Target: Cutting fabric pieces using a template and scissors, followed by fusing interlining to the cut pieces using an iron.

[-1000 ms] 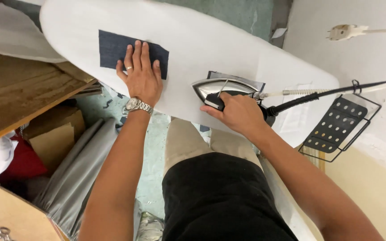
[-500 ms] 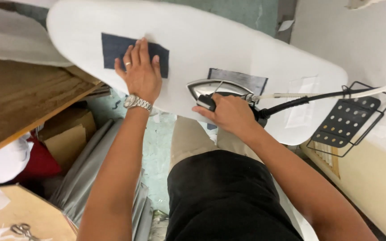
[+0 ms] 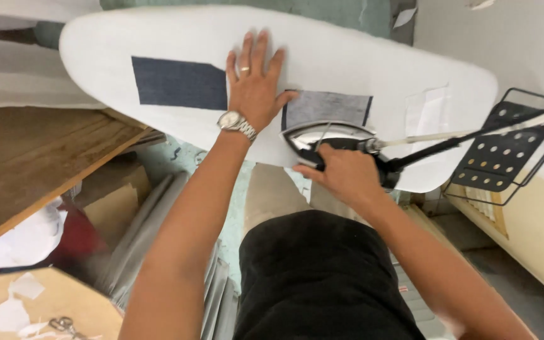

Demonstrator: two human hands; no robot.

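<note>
left hand (image 3: pixel 254 85): fingers spread, laid flat on ironing board (image 3: pixel 347 50) | right hand (image 3: pixel 346 174): fingers wrapped round handle of iron (image 3: pixel 322 135) (nose pointed left, long axis along board) | set on grey cloth (image 3: pixel 328 108); dark blue patch (image 3: pixel 177 83) left of it

On the board (image 3: pixel 347 56): big patch (image 3: pixel 177 83) far left, my left hand (image 3: pixel 254 88) flat just right of it, small patch (image 3: pixel 325 108) right of that hand. Iron (image 3: pixel 328 140) at the patch's near edge, under my right hand (image 3: pixel 342 175). Rack (image 3: pixel 505 151) hangs off the board's right end.
</note>
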